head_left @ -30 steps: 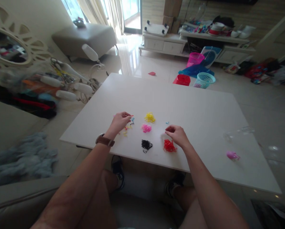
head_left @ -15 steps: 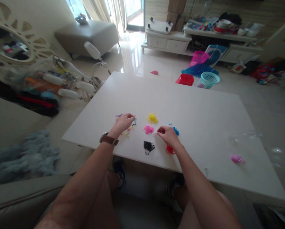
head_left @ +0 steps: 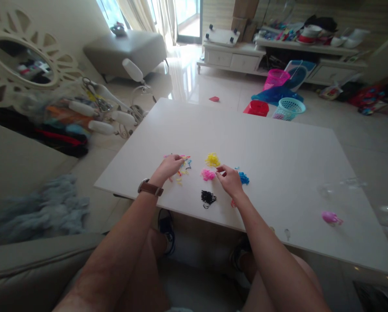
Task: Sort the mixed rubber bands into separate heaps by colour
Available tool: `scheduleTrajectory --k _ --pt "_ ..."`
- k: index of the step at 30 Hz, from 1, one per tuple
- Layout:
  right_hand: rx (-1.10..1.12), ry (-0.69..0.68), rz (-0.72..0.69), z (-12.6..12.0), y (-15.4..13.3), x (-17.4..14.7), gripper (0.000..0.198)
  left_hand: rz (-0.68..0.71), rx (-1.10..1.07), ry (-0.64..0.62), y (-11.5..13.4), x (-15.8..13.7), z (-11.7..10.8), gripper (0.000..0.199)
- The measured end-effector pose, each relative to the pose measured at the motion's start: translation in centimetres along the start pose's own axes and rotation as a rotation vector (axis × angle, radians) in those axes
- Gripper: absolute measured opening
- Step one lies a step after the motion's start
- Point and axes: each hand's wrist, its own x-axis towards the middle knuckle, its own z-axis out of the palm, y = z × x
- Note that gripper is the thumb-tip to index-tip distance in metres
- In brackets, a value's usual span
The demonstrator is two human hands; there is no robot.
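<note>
My left hand [head_left: 172, 167], with a brown-strapped watch [head_left: 150, 187] at the wrist, is over a loose mix of coloured rubber bands [head_left: 179, 178]. Its fingertips are pressed together; whatever is between them is too small to make out. My right hand [head_left: 229, 178] hovers at the right edge of the pink band pile [head_left: 208, 174], thumb and forefinger slightly apart. Around it lie a yellow pile [head_left: 212, 159], a black pile [head_left: 208, 197] and a blue pile [head_left: 244, 178]. Red bands [head_left: 233, 203] are mostly hidden under my right wrist.
The piles lie on a white table [head_left: 278, 151]. A pink toy-like object [head_left: 331, 218] and a small clear item [head_left: 287, 234] are on its right part. Beyond the far edge stand a red container [head_left: 256, 108] and a light-blue basket [head_left: 289, 108]. A lamp with white shades [head_left: 101, 127] stands left.
My right hand has moved slightly away from me and closer to the pink pile, its fingertips parting. My left hand stays over the mixed bands. The whole view has shifted a little.
</note>
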Motion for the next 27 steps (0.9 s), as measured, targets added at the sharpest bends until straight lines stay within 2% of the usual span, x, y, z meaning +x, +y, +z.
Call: scheduleTrajectory --k 5,9,14,19,27 --pt "-0.024 0.018 0.01 -1.4 0.5 -0.2 0.011 -0.094 0.115 -0.005 -1.9 1.2 -1.0 0.032" --pt "-0.031 0.009 -0.004 -2.3 0.9 -0.5 0.013 -0.107 0.225 0.014 -3.4 1.9 -1.2 0.036" --pt "-0.046 -0.005 -0.008 -2.9 1.2 -0.8 0.011 -0.08 0.323 -0.054 -4.1 2.1 0.4 0.043" --pt "-0.052 -0.018 -0.018 -3.5 1.5 -1.0 0.01 -0.073 0.36 -0.021 -4.5 2.9 2.1 0.029" --pt "-0.058 -0.038 -0.019 -4.5 2.0 -1.3 0.009 -0.135 0.296 -0.021 -4.5 3.5 2.1 0.02"
